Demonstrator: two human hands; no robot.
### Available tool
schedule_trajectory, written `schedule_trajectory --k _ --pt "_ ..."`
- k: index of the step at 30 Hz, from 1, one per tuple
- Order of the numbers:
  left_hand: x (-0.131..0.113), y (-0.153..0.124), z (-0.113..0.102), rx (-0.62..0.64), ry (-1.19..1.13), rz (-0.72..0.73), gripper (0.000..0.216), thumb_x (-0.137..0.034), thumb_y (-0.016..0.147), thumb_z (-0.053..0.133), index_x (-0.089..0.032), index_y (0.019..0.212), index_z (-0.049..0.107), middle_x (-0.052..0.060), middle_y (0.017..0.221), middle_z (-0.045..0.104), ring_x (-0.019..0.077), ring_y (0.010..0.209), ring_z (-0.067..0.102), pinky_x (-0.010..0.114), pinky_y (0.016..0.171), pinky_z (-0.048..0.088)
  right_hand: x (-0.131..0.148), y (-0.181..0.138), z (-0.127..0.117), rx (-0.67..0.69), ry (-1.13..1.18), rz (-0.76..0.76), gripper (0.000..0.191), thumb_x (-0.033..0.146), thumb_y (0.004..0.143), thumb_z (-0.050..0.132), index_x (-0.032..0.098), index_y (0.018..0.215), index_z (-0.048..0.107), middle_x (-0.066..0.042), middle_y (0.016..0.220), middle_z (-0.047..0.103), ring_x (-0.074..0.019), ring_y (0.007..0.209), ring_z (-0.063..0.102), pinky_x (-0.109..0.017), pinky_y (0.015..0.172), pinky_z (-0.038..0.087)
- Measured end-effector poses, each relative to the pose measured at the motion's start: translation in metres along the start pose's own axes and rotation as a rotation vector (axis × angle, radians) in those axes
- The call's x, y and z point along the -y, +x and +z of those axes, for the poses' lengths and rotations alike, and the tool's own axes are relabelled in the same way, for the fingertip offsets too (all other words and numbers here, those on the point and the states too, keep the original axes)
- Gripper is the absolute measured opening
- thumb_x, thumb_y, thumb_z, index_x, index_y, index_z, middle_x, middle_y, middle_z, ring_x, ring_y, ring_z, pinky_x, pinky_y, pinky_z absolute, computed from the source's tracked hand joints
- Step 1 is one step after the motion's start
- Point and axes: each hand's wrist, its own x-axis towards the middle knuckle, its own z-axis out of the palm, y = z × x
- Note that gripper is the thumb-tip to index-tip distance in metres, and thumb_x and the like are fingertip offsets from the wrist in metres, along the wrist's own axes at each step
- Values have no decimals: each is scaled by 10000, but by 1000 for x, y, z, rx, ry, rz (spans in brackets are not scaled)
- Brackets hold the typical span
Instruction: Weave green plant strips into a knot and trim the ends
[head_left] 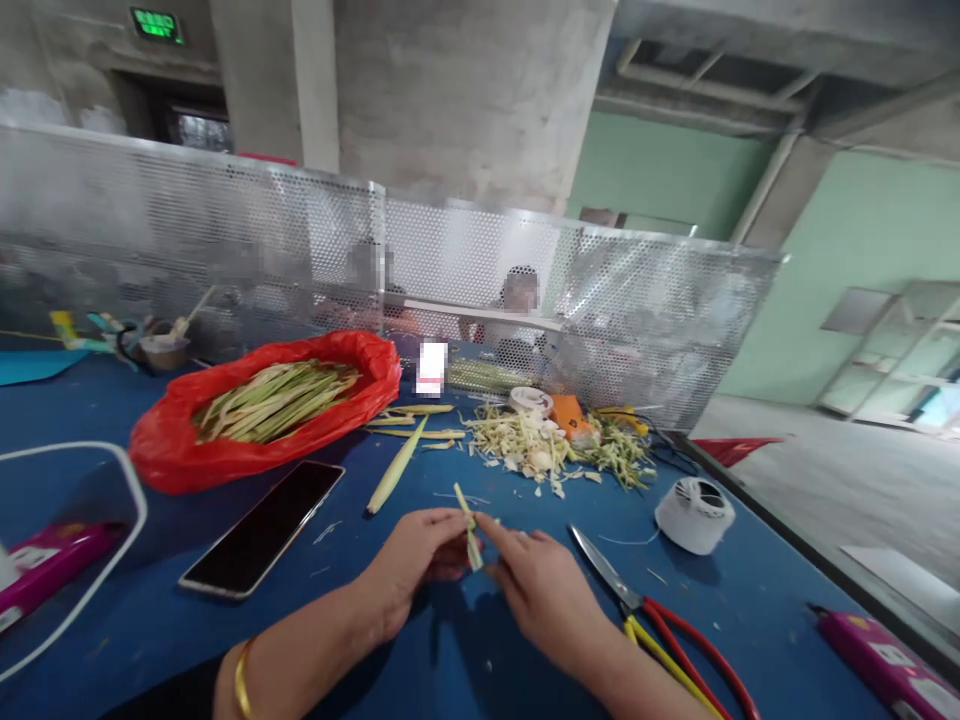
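Observation:
A short pale-green strip of plant leaf, perhaps husk (473, 548), stands between my hands near the table's front. My left hand (420, 550) pinches it from the left, its lower fingers curled partly out of sight. My right hand (536, 585) closes on it from the right, with the index finger against its upper part. Right of my right hand lie scissors (634, 602) with one red and one yellow handle. A spool of white thread (695, 515) stands beyond them. A long pale husk piece (396, 470) lies ahead of my left hand.
A red plastic bag (161, 465) holds many long leaf strips. A phone (262, 530) lies before it. Cut scraps (517, 445) are heaped by a white tape roll (530, 401). Purple boxes (892, 665) lie at both sides. A perforated metal screen (465, 250) stands behind; people sit beyond.

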Motion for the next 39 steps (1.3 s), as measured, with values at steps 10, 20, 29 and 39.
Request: schedule_trajectory --k 10,20,29,39 --pt "-26 -3 -7 -241 240 172 483 -497 642 707 -139 966 716 49 697 704 180 664 619 272 663 481 7 -2 -3 -197 36 126 232 159 862 502 189 1087 549 -34 821 671 -191 697 622 -286 637 426" --pt "-8 -3 -4 -18 592 190 351 -452 759 624 -193 966 739 35 759 705 205 747 634 250 695 478 -8 1 15 -203 39 91 111 138 781 628 234 778 574 30 710 638 -167 682 613 -306 780 423" --pt "9 4 -2 -105 357 120 293 -400 688 682 -172 852 766 44 697 707 193 694 616 268 694 469 -5 1 33 -382 -131 -149 273 123 863 466 220 608 473 48 504 549 -119 480 523 -287 784 393" --pt "3 0 3 -165 303 158 310 -206 605 684 -144 903 739 52 844 732 212 820 638 276 767 482 -12 -8 43 -241 -159 -224 297 267 968 352 222 729 523 43 563 596 -127 505 580 -296 756 408"
